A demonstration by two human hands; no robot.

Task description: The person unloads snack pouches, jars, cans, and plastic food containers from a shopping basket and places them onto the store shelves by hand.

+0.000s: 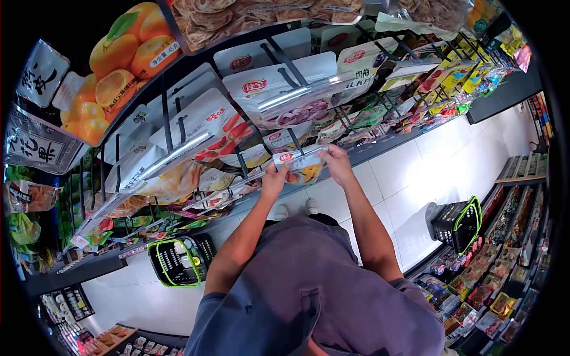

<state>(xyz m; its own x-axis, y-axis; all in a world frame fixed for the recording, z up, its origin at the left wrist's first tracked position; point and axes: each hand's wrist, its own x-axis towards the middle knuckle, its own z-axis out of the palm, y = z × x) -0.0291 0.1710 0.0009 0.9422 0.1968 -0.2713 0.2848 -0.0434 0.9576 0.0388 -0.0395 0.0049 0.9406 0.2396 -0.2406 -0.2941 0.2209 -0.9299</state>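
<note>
Both hands are at a small white snack pouch [304, 168] with a red oval logo and yellow fruit pieces printed on it. My left hand [274, 180] pinches its left edge, fingers closed. My right hand [337, 164] grips the upper right corner between thumb and fingers. The pouch is close against the hanging rack, and I cannot tell if it still sits on a hook. Just above it hangs a larger white pouch [285, 89] with purple pieces pictured. To the left is a pouch with red strawberries [222, 127].
Metal hooks with clear label holders [306, 95] jut out from the rack. A black basket with green handles [178, 262] stands on the floor at left, holding items. Another black basket [457, 224] is at right, near low shelves of packets [475, 282]. White floor tiles [409, 166] lie between.
</note>
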